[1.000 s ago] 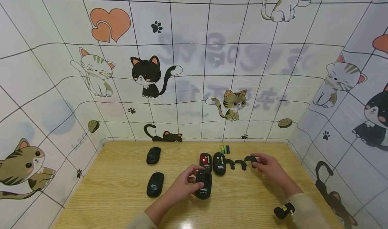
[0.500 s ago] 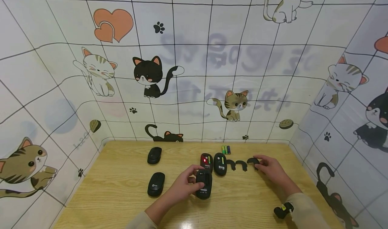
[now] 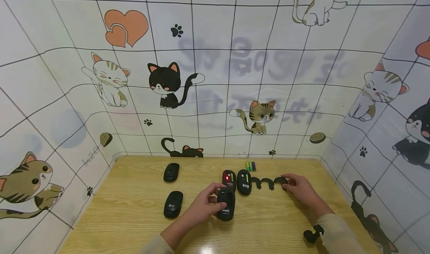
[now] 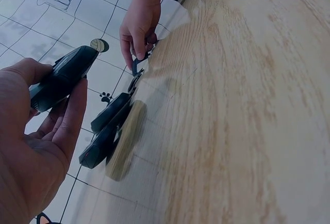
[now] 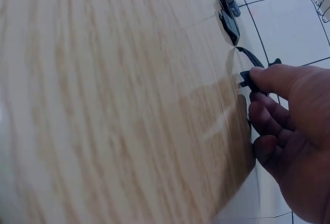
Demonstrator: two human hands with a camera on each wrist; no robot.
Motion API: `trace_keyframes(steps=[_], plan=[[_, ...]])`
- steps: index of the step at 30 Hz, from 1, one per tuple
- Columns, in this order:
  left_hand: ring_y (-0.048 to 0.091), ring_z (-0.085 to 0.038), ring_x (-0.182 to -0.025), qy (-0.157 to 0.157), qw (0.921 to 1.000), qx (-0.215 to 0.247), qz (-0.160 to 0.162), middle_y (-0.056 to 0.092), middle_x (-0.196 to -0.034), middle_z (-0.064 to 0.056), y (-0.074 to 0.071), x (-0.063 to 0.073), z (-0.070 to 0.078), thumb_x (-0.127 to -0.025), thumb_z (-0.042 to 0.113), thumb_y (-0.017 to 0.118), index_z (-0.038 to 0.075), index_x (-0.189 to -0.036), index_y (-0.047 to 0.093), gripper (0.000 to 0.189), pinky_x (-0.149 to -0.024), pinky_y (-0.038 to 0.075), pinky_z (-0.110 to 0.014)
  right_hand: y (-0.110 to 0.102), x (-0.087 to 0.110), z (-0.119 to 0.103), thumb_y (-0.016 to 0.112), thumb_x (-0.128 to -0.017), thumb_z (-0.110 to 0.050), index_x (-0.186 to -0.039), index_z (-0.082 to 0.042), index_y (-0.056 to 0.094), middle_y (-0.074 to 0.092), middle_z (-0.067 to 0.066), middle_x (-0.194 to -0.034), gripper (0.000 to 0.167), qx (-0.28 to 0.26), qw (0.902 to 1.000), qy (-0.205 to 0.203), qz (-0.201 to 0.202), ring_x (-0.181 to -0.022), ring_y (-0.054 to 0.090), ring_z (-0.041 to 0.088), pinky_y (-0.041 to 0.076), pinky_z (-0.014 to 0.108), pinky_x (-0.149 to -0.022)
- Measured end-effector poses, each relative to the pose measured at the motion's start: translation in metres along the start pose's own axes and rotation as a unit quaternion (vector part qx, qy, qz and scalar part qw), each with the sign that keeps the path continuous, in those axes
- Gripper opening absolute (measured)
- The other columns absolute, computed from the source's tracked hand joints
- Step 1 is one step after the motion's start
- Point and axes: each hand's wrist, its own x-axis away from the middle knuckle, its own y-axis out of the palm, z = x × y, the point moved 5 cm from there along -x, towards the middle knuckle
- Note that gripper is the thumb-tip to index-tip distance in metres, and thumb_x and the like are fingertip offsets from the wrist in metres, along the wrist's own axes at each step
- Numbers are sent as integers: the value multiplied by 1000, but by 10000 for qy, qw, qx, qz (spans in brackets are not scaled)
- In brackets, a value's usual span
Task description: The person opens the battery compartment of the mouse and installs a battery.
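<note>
My left hand (image 3: 203, 205) grips a black computer mouse (image 3: 226, 205) turned underside up, thumb on its near side. The left wrist view shows this mouse (image 4: 64, 77) raised off the table. At the right, my right hand (image 3: 300, 188) pinches a black curved cover (image 3: 280, 180) between thumb and fingers, low over the table. Two similar covers (image 3: 256, 182) (image 3: 267, 183) lie to its left. Behind the held mouse, a mouse with a lit red sensor (image 3: 229, 177) lies belly up, partly hidden. Beside it lies another upturned mouse (image 3: 243, 182); both show a battery inside.
Several small batteries (image 3: 250, 166) lie near the back edge of the wooden table (image 3: 134, 216). Two black mice (image 3: 171, 172) (image 3: 173, 204) sit right side up at the left. Patterned cat-print walls (image 3: 215, 71) enclose the back and sides.
My right hand has drawn the curved cover slightly nearer to me. The left hand still holds its mouse in the same place, and the view has shifted a little.
</note>
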Motion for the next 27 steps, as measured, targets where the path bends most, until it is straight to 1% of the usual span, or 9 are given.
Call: trace_keyframes(steps=[7, 9, 20, 27], plan=[[74, -25, -98, 0, 10000, -23, -7, 59, -119, -13, 0, 0, 0, -102, 5, 78, 21, -148, 62, 52, -70, 66, -33, 0, 0, -1, 77, -103, -8, -141, 2, 69, 69, 9, -101, 39, 108, 9999, 52, -16, -85, 62, 20, 50, 33, -68], [74, -25, -98, -5, 10000, -24, -10, 59, -119, -13, 0, -1, 0, -102, 5, 78, 21, -148, 62, 52, -70, 66, -33, -1, 0, -2, 78, -103, -8, -140, 1, 70, 69, 9, -100, 39, 105, 9999, 123, 7, -85, 62, 20, 50, 32, -68], [74, -25, -98, 17, 10000, -21, -5, 60, -119, -13, 0, -1, -1, -102, 6, 78, 21, -149, 62, 52, -71, 66, -33, -1, 0, -5, 78, -103, -8, -136, 3, 71, 69, 8, -101, 36, 157, 9995, 261, -21, -88, 63, 22, 52, 38, -72], [75, -26, -99, 13, 10000, -32, 29, 59, -119, -13, 0, 0, 0, -102, 6, 78, 21, -148, 62, 52, -72, 67, -34, -1, 0, -4, 78, -103, -9, -136, 3, 70, 69, 8, -101, 36, 165, 9995, 276, -44, -88, 63, 22, 52, 39, -73]])
